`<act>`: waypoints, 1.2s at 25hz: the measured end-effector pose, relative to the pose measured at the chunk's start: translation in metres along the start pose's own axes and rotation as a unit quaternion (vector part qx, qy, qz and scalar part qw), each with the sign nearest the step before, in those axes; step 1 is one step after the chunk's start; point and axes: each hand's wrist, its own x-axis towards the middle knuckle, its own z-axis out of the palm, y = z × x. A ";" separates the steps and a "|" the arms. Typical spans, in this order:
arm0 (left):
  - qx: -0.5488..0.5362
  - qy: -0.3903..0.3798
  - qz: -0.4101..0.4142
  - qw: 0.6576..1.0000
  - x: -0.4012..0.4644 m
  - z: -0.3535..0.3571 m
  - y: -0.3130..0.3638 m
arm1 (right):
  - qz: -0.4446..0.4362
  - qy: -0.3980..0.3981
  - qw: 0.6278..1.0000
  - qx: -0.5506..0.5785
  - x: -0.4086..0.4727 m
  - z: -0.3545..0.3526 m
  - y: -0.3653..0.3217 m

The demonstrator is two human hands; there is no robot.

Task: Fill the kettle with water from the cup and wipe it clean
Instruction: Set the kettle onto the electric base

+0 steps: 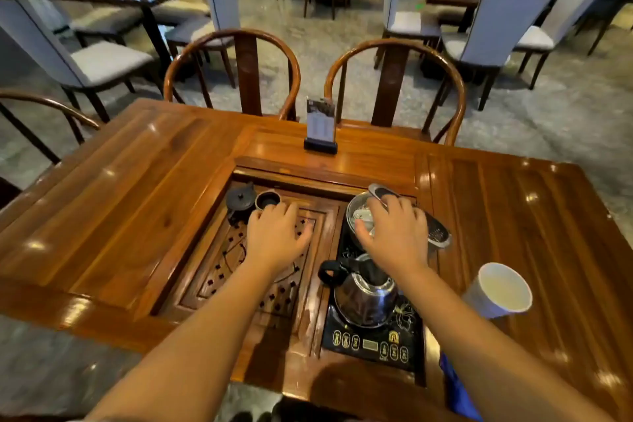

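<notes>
A steel kettle with a black handle stands on the black induction panel set into the wooden tea table. Its lid is off or hidden by my forearm. A white paper cup stands tilted toward me at the right of the panel. My right hand hovers palm down, fingers spread, over a steel pot behind the kettle. My left hand rests flat on the carved tea tray, fingers apart, holding nothing. A blue cloth shows under my right forearm.
A small dark teapot and a dark tea cup sit at the tray's far left corner. A steel lid or strainer lies right of the pot. A menu stand stands at the far table edge, with two round-backed chairs behind.
</notes>
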 end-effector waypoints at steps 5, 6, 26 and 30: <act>-0.007 -0.049 0.023 0.999 -0.036 0.052 0.011 | 0.022 -0.064 0.998 -0.003 -0.046 0.039 0.004; -0.009 -0.057 0.029 0.998 -0.039 0.058 0.015 | 0.024 -0.072 0.997 -0.003 -0.050 0.043 0.005; -0.455 -0.347 -0.036 0.819 0.003 0.110 0.021 | 0.032 -0.103 0.991 0.077 -0.076 0.080 0.025; -0.514 -0.405 -0.091 0.751 0.011 0.110 0.008 | 0.030 -0.123 0.984 0.125 -0.083 0.083 0.037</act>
